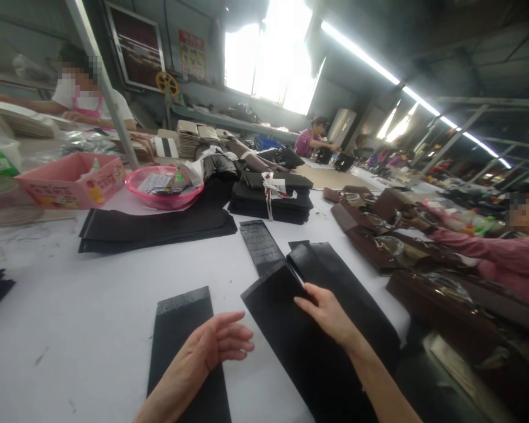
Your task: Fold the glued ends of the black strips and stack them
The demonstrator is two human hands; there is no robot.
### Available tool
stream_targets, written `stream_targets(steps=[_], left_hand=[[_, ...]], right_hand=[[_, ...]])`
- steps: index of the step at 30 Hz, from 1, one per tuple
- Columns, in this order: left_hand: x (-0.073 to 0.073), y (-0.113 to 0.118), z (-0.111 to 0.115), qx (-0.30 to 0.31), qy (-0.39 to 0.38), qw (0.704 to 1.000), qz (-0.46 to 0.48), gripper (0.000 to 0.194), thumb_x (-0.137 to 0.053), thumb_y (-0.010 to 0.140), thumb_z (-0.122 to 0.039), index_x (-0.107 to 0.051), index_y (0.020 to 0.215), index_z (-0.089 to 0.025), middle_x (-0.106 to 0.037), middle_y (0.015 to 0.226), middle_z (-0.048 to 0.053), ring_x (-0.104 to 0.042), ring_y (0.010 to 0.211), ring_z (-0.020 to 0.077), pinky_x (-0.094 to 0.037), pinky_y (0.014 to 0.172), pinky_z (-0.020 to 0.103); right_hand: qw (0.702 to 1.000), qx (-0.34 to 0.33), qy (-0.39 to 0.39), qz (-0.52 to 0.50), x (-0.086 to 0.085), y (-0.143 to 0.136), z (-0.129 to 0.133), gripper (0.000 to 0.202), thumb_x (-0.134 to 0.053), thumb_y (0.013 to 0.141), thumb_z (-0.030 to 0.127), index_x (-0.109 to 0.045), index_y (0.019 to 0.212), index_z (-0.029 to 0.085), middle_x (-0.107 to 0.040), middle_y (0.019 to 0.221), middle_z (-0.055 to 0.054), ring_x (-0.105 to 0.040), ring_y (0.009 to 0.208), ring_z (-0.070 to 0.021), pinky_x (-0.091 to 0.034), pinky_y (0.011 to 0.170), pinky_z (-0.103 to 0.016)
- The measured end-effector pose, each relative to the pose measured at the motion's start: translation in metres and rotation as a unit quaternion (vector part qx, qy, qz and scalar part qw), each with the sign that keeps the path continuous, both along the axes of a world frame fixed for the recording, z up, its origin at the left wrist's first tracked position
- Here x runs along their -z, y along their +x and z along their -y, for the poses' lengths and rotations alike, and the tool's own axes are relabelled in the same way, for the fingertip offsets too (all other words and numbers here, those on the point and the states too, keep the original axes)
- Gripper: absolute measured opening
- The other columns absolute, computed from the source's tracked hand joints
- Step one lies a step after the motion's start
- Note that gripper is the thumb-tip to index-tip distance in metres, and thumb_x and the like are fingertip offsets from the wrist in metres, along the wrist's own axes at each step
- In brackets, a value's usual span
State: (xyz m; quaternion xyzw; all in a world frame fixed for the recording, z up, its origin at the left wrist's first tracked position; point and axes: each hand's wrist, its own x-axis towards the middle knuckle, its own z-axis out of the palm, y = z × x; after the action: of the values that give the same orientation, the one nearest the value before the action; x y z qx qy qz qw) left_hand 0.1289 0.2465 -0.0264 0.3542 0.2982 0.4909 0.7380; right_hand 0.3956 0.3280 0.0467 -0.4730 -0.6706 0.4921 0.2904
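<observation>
On the white desk [92, 317], everything is placed here relative to the pink bowl [164, 188] near its far edge. Left of the bowl stands one pink box [68, 179]; just in front of the bowl lies one flat stack of black sheets [156, 228].

Well in front of the bowl lies one black strip [185, 346], its near end cut off by the frame. The left hand [216, 346] hovers over it, fingers loosely curled and open, holding nothing.

Right of that, a second, larger black piece [291, 346] lies slantwise; the right hand [328, 311] rests flat on it, fingers extended. More black pieces overlap behind it, so their count is unclear.

Right of the bowl sits one tied black bundle [271, 202]. Farther right, brown items [374, 235] blur together beside a person's pink sleeve [489, 252].
</observation>
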Motion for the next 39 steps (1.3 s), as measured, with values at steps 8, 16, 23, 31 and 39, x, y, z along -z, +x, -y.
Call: stream_targets(steps=[8, 16, 23, 31, 39], left_hand=[[-0.028, 0.035, 0.027, 0.051, 0.014, 0.999, -0.007, 0.063, -0.079, 0.071, -0.037, -0.055, 0.128, -0.023, -0.063, 0.117, 0.011, -0.060, 0.106, 0.0296, -0.049, 0.089, 0.037], [-0.052, 0.040, 0.060, -0.005, -0.040, 0.999, -0.026, 0.039, -0.062, 0.085, -0.044, -0.067, 0.109, -0.013, -0.069, 0.086, 0.008, -0.065, 0.078, 0.0196, -0.050, 0.066, 0.025], [-0.066, 0.009, 0.076, -0.065, -0.146, 0.984, 0.085, 0.043, -0.070, 0.079, -0.038, -0.062, 0.114, -0.014, -0.070, 0.096, 0.012, -0.067, 0.066, 0.0170, -0.050, 0.055, 0.021], [-0.006, -0.027, 0.103, -0.133, -0.203, 0.969, -0.034, 0.062, -0.070, 0.074, -0.055, -0.056, 0.116, -0.013, -0.071, 0.085, 0.012, -0.062, 0.049, 0.0146, -0.047, 0.045, 0.022], [0.024, -0.044, 0.111, -0.153, -0.199, 0.965, -0.078, 0.051, -0.067, 0.076, -0.057, -0.056, 0.103, -0.015, -0.068, 0.080, 0.007, -0.065, 0.060, 0.0172, -0.054, 0.059, 0.027]], right_hand=[[0.988, 0.056, -0.090, -0.115, -0.009, -0.028, 0.032, 0.028, -0.068, 0.081, 0.042, -0.065, 0.102, 0.022, -0.068, 0.099, -0.003, -0.064, 0.089, -0.0233, -0.054, 0.080, -0.034], [0.972, 0.083, -0.120, -0.186, -0.014, -0.067, 0.037, 0.034, -0.069, 0.081, 0.039, -0.062, 0.112, 0.028, -0.067, 0.109, -0.005, -0.066, 0.089, -0.0242, -0.057, 0.069, -0.032], [0.959, -0.007, -0.207, -0.195, 0.010, -0.115, 0.003, 0.035, -0.072, 0.076, 0.042, -0.060, 0.105, 0.026, -0.068, 0.108, -0.004, -0.067, 0.088, -0.0225, -0.056, 0.075, -0.033], [0.955, -0.055, -0.224, -0.187, 0.096, -0.175, -0.007, 0.030, -0.071, 0.076, 0.043, -0.060, 0.089, 0.019, -0.067, 0.084, -0.002, -0.062, 0.074, -0.0155, -0.049, 0.065, -0.024], [0.998, -0.042, -0.026, -0.045, 0.127, -0.192, -0.013, 0.037, -0.061, 0.083, 0.047, -0.048, 0.064, 0.018, -0.042, 0.057, 0.005, -0.037, 0.054, -0.0098, -0.030, 0.051, -0.023]])
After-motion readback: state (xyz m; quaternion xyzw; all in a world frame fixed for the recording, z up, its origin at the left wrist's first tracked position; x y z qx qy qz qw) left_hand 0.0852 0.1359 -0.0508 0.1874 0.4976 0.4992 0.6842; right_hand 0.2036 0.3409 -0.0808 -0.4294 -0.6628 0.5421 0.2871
